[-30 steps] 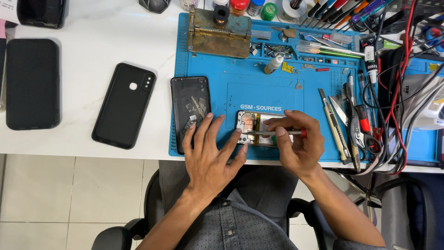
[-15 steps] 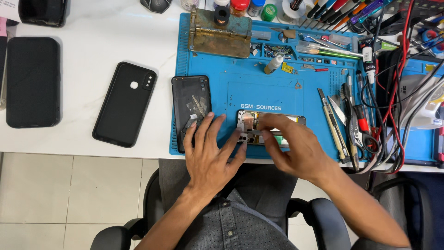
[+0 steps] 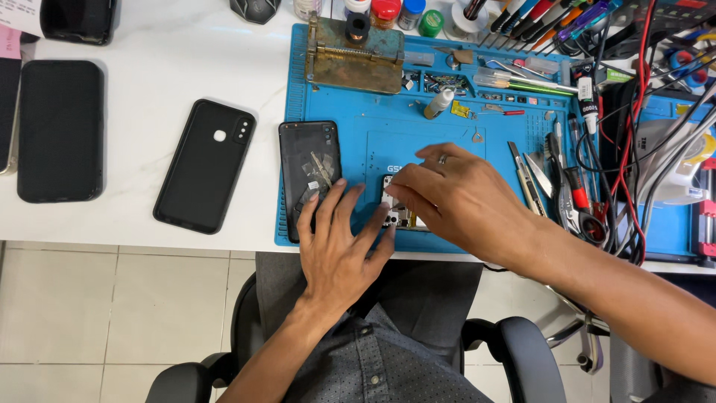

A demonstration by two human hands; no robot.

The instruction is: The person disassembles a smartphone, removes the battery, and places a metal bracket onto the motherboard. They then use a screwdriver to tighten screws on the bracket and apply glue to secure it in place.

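Lying at the far left of the white table (image 3: 149, 67) is a large black slab-shaped device (image 3: 60, 130), and just right of it a black phone case (image 3: 205, 166) is sitting face down with its camera cut-out showing. Further right, a blue repair mat (image 3: 447, 134) is covering the table's middle, and on its left edge a black phone back cover (image 3: 309, 170) is resting with bits of tape stuck inside it. The left hand (image 3: 339, 246) is pressing flat on the mat just below that cover, fingers spread apart and gripping nothing, its index and middle fingertips touching the left side of an opened phone frame (image 3: 397, 215). That frame is lying near the front edge of the mat, between the two hands, and is mostly hidden by them. The right hand (image 3: 459, 201) is reaching over it from the right, fingers bunched downward onto the frame; whether they are pinching anything I cannot tell, since the hand is covering the spot. Right of this hand, tweezers and blades (image 3: 531, 175) are lying on the mat. Beyond them a tangle of red and black cables (image 3: 626, 172) is trailing down. At the top of the mat a rusty metal fixture (image 3: 354, 58) is standing.
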